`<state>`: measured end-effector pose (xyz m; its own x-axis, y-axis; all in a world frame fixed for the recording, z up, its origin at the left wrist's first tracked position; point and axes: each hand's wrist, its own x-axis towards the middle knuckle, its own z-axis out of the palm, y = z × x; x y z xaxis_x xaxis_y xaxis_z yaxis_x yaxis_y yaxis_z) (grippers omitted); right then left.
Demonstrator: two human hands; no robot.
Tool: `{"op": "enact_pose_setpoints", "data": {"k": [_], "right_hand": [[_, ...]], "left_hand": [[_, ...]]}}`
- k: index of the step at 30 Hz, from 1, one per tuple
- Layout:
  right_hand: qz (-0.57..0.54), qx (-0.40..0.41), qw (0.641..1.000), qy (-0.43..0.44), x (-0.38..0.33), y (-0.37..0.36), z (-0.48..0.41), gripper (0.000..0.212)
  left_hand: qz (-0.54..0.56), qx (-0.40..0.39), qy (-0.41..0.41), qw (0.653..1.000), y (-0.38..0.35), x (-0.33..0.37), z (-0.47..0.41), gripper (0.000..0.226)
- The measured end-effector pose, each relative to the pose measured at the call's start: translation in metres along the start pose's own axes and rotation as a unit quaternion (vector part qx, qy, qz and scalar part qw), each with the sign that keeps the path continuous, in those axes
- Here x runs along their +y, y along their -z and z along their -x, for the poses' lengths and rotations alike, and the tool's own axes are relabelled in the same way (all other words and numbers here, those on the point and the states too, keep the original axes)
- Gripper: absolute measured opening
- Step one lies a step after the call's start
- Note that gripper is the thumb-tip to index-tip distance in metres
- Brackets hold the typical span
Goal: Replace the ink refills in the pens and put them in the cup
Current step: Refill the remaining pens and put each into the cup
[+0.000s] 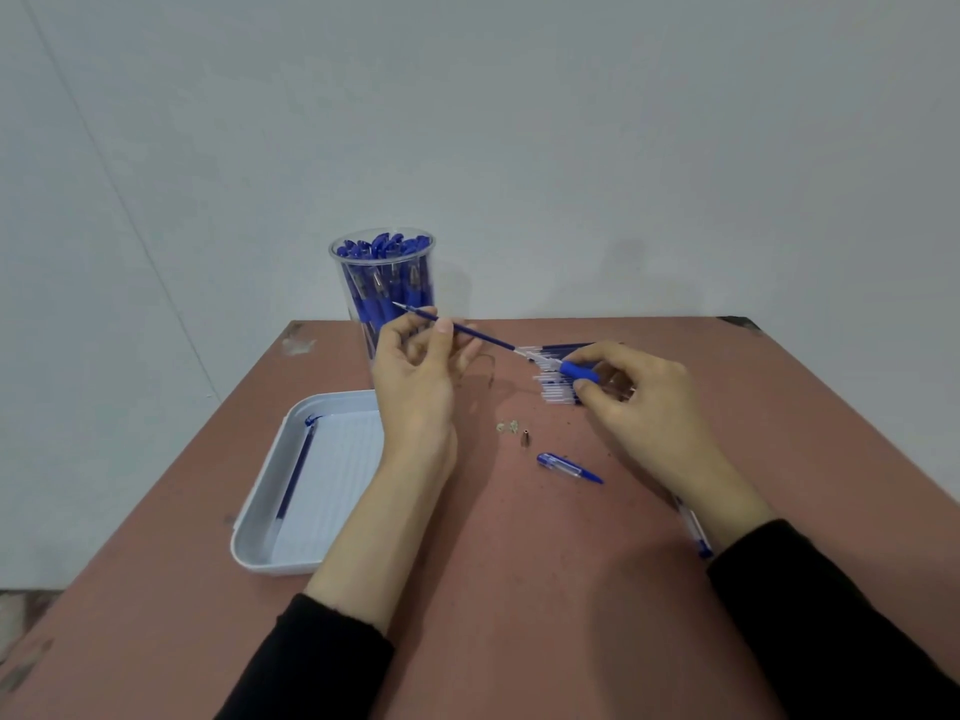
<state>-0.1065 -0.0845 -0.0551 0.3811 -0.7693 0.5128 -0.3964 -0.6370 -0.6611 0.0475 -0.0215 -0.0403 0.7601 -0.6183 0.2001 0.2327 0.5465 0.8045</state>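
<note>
Head view: left hand [415, 379] pinches refill [470, 331]; right hand [641, 402] grips pen barrel [577, 371].

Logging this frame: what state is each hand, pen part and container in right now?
Left hand: pinches the held refill.
Held refill: airborne, tip toward the cup, far end at the pen front.
Right hand: grips the pen front.
Cup: upright, packed with pens.
Tray: holds one tray refill.
Pen rear half: detached, lying on the table.
Metal tip: loose on the table.
</note>
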Motion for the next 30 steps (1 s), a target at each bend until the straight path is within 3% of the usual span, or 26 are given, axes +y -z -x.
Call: {"op": "enact_pose_setpoints", "data": {"k": [30], "right_hand": [[0.01, 0.013, 1.0, 0.025, 0.0003, 0.0029, -0.0006, 0.028]], "left_hand": [[-0.016, 0.011, -0.004, 1.0, 0.0004, 0.0, -0.0008, 0.008]]}}
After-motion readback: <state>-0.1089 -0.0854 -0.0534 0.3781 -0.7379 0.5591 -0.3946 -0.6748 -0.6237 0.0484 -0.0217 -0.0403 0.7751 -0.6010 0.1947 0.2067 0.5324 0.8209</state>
